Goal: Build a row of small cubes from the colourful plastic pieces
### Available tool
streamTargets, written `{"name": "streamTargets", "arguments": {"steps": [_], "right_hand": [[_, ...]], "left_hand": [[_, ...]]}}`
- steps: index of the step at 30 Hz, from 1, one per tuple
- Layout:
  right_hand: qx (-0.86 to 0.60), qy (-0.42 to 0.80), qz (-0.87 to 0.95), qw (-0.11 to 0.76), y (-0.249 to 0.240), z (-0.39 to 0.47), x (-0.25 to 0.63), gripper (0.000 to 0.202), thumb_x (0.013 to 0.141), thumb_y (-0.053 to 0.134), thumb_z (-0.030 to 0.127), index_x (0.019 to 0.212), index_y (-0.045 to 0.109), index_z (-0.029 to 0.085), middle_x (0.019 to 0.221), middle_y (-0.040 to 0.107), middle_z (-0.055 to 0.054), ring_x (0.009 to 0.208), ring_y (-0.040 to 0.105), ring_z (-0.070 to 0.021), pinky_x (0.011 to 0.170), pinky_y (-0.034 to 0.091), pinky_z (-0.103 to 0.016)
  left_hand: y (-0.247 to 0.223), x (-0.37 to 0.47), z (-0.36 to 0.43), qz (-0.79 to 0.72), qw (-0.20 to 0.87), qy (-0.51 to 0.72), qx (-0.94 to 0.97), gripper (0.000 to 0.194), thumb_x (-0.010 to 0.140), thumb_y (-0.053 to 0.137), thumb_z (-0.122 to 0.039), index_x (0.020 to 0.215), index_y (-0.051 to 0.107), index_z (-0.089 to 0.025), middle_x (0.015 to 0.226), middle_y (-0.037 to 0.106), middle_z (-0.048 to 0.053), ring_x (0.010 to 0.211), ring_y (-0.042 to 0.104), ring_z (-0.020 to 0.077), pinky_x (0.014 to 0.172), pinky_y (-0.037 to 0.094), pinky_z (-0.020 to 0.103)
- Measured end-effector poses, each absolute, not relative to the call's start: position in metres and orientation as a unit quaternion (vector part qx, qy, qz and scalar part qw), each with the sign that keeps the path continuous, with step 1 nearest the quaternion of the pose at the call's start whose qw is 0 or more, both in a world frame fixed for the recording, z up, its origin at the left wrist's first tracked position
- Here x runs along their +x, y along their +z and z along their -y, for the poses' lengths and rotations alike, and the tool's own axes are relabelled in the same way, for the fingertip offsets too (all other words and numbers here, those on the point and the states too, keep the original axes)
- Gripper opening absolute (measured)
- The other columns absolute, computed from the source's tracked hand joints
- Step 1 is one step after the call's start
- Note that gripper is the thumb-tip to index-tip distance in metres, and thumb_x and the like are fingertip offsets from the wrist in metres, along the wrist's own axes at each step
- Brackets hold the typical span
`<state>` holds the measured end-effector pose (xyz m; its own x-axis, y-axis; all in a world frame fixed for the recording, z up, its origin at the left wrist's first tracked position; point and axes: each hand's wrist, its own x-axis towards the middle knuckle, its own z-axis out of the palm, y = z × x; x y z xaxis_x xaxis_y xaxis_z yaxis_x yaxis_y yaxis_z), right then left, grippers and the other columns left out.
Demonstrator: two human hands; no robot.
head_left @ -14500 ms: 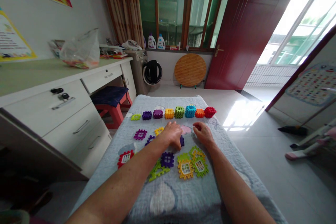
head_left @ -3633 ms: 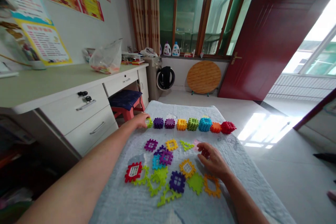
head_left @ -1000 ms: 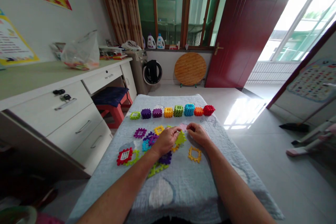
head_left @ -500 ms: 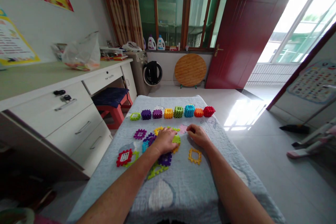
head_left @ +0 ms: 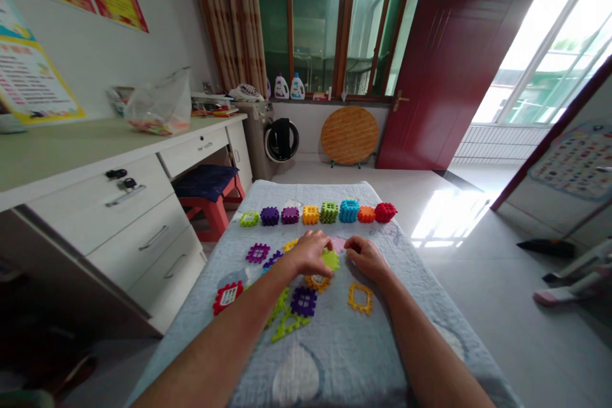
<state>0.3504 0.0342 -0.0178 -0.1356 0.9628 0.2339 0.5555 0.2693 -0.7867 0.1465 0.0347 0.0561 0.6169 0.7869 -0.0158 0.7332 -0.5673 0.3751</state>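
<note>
My left hand [head_left: 312, 252] is closed on a lime green interlocking plastic tile [head_left: 331, 260], thumb on the near side and fingers on the far side. Just under it lies an orange-yellow tile [head_left: 318, 282], partly covered. My right hand [head_left: 367, 256] rests to the right with its fingers curled in, and no tile shows in them. Nearer me is a yellow open-frame tile [head_left: 360, 298]. Around my left forearm lie a dark purple tile [head_left: 304, 301], a lime triangular frame [head_left: 290, 325], a red tile [head_left: 228, 297] and a purple tile [head_left: 257, 253].
A row of tile stacks runs across the far part of the cloth-covered table [head_left: 306, 379], including a blue stack [head_left: 349, 211] and a red one [head_left: 385, 212]. A white desk [head_left: 138, 217] and a red stool [head_left: 210, 197] stand at the left.
My left hand has drawn in around the lime green tile and shifted slightly right with it, uncovering more of the orange-yellow tile. My right hand stays curled. The head view has tilted up a little.
</note>
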Motion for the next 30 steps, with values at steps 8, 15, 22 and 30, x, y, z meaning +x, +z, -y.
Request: {"name": "streamTargets", "arguments": {"steps": [8, 15, 22, 30], "right_hand": [[-0.545, 0.276, 0.709, 0.351, -0.012, -0.031, 0.349, 0.016, 0.069, 0.047, 0.021, 0.078, 0.059, 0.016, 0.06, 0.05, 0.004, 0.056, 0.044, -0.0102, 0.055, 0.035, -0.022], [-0.551, 0.277, 0.711, 0.338, -0.007, -0.03, 0.348, 0.014, 0.069, 0.048, 0.021, 0.076, 0.059, 0.017, 0.059, 0.05, 0.004, 0.056, 0.043, -0.0107, 0.055, 0.035, -0.023], [-0.565, 0.283, 0.706, 0.319, -0.006, -0.03, 0.347, 0.014, 0.07, 0.047, 0.024, 0.077, 0.058, 0.018, 0.06, 0.048, 0.004, 0.057, 0.043, -0.0112, 0.056, 0.035, -0.024], [-0.563, 0.281, 0.713, 0.309, -0.007, -0.031, 0.349, 0.013, 0.071, 0.048, 0.022, 0.077, 0.058, 0.019, 0.06, 0.048, 0.004, 0.056, 0.043, -0.0109, 0.055, 0.035, -0.023]], "left_hand": [[0.069, 0.031, -0.055, -0.478, 0.245, 0.15, 0.83, 0.055, 0.058, 0.071, -0.034, 0.108, 0.056, -0.019, 0.102, 0.057, 0.003, 0.091, 0.056, 0.0184, 0.082, 0.046, 0.028], [0.053, -0.07, -0.126, -0.639, 0.084, 0.079, 0.761, 0.055, 0.058, 0.065, -0.024, 0.112, 0.056, -0.016, 0.111, 0.056, 0.007, 0.103, 0.056, 0.0216, 0.09, 0.043, 0.027], [0.05, -0.059, -0.161, -0.653, 0.088, 0.044, 0.751, 0.056, 0.05, 0.065, -0.015, 0.106, 0.059, -0.018, 0.114, 0.06, 0.007, 0.102, 0.058, 0.0242, 0.083, 0.045, 0.026], [0.045, -0.053, -0.179, -0.647, 0.112, -0.002, 0.754, 0.053, 0.047, 0.066, -0.017, 0.1, 0.061, -0.017, 0.105, 0.067, 0.007, 0.093, 0.061, 0.024, 0.077, 0.046, 0.026]]}}
